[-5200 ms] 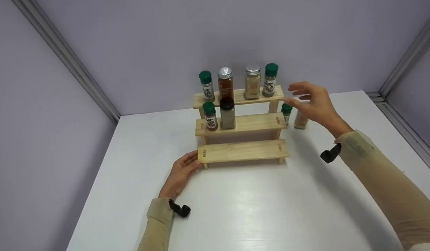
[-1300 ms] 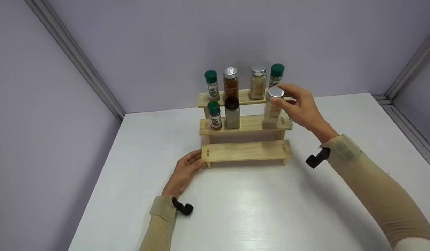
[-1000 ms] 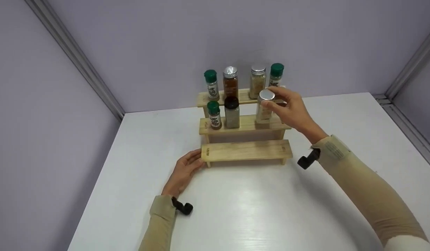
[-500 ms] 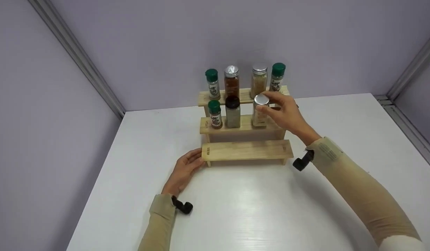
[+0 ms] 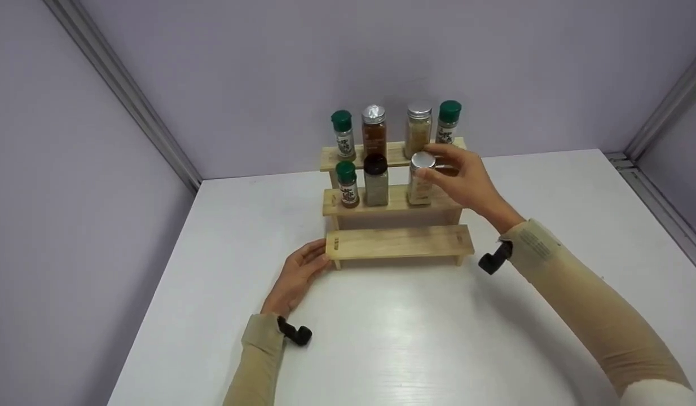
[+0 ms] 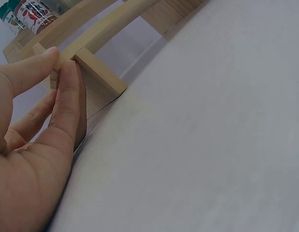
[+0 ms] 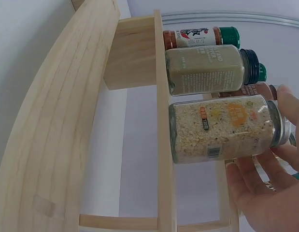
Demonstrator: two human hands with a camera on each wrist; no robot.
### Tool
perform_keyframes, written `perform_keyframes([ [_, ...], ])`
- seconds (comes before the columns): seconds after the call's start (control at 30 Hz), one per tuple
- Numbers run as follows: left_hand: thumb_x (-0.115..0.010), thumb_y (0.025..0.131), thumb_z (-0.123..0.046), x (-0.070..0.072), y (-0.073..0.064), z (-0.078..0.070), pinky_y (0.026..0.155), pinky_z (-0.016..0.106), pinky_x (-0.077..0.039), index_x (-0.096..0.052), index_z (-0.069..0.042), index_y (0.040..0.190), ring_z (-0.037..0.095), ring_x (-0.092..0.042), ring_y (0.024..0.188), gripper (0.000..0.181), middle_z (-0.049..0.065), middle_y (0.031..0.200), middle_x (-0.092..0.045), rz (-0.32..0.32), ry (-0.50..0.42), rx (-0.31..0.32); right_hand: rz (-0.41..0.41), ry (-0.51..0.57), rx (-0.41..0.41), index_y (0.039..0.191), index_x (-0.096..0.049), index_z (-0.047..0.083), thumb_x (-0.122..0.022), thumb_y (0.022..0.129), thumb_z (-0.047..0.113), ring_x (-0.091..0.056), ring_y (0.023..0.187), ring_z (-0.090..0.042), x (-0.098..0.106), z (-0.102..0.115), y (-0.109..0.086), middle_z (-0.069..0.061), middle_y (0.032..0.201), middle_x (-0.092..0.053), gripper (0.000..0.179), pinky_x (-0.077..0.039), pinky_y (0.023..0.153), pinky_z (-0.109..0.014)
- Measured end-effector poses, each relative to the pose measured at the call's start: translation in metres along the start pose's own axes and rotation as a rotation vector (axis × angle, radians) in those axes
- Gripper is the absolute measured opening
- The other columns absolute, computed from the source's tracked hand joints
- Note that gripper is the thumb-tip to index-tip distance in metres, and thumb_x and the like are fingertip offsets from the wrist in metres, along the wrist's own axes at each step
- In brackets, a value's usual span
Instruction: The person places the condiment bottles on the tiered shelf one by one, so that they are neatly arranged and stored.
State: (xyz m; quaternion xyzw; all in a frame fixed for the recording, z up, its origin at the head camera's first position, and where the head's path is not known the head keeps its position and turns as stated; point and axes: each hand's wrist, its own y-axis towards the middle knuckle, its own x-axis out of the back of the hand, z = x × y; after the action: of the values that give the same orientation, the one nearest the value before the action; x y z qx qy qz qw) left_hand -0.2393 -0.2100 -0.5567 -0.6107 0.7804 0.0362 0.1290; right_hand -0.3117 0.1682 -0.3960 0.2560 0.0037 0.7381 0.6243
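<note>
A three-step wooden spice rack [image 5: 401,242] stands on the white table. My left hand [image 5: 294,276] grips the left end of its lowest step; in the left wrist view the thumb and fingers [image 6: 67,104] pinch that corner. My right hand [image 5: 469,180] holds a silver-lidded spice jar [image 5: 420,190] near its lid, thumb and fingers around it. This jar stands upright on the middle step, and pale granules fill it in the right wrist view [image 7: 224,128]. Left of it on that step are a black-lidded jar [image 5: 376,186] and a small green-capped jar [image 5: 348,189].
On the top step stand a green-capped jar [image 5: 343,138], a red-brown jar [image 5: 374,135], a silver-lidded jar [image 5: 418,132] and another green-capped jar [image 5: 448,124]. A pale wall [image 5: 269,84] rises behind the rack.
My right hand has brought the silver-lidded jar from the table right of the rack onto the middle step, sliding it left; over the last half second it stays put. My left hand keeps its place.
</note>
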Motion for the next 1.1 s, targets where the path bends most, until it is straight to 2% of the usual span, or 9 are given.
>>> perform_keyframes([
  [0.1, -0.068, 0.106, -0.007, -0.001, 0.000, 0.000, 0.116, 0.035, -0.054, -0.051, 0.000, 0.154, 0.023, -0.061, 0.134, 0.052, 0.019, 0.153, -0.055, -0.008, -0.009, 0.008, -0.007, -0.005, 0.013, 0.144, -0.066, 0.007, -0.080, 0.099, 0.022, -0.067, 0.130, -0.028, 0.006, 0.003, -0.001, -0.013, 0.139, -0.069, 0.050, -0.058, 0.111, -0.035],
  [0.23, -0.067, 0.106, -0.007, 0.000, 0.001, 0.001, 0.116, 0.034, -0.053, -0.050, -0.001, 0.156, 0.022, -0.061, 0.134, 0.052, 0.018, 0.153, -0.055, -0.012, 0.003, 0.012, -0.018, -0.002, 0.045, 0.142, -0.066, 0.006, -0.077, 0.102, 0.021, -0.066, 0.130, -0.029, 0.018, 0.006, -0.005, -0.013, 0.138, -0.069, 0.045, -0.057, 0.112, -0.038],
  [0.5, -0.068, 0.106, -0.008, -0.001, 0.000, 0.000, 0.115, 0.033, -0.054, -0.051, -0.001, 0.155, 0.022, -0.062, 0.133, 0.052, 0.019, 0.153, -0.055, -0.016, 0.001, 0.012, -0.080, -0.076, 0.039, 0.145, -0.064, 0.004, -0.075, 0.103, 0.022, -0.065, 0.131, -0.034, 0.042, 0.006, -0.005, -0.015, 0.142, -0.067, 0.047, -0.055, 0.114, -0.035],
  [0.7, -0.069, 0.105, -0.008, -0.002, 0.000, -0.001, 0.114, 0.033, -0.055, -0.051, -0.001, 0.155, 0.023, -0.061, 0.133, 0.054, 0.019, 0.154, -0.055, -0.022, 0.009, 0.012, -0.123, -0.123, -0.007, 0.145, -0.065, 0.008, -0.074, 0.104, 0.029, -0.065, 0.131, -0.033, 0.056, -0.005, -0.005, -0.014, 0.143, -0.067, 0.048, -0.053, 0.117, -0.042],
  [1.1, -0.068, 0.106, -0.006, 0.000, 0.002, 0.001, 0.115, 0.033, -0.054, -0.051, 0.000, 0.155, 0.023, -0.060, 0.135, 0.052, 0.019, 0.154, -0.054, -0.024, -0.013, 0.022, -0.151, -0.166, -0.166, 0.148, -0.062, 0.010, -0.067, 0.107, 0.038, -0.059, 0.139, -0.034, 0.069, -0.039, 0.000, -0.014, 0.150, -0.062, 0.050, -0.047, 0.123, -0.050],
])
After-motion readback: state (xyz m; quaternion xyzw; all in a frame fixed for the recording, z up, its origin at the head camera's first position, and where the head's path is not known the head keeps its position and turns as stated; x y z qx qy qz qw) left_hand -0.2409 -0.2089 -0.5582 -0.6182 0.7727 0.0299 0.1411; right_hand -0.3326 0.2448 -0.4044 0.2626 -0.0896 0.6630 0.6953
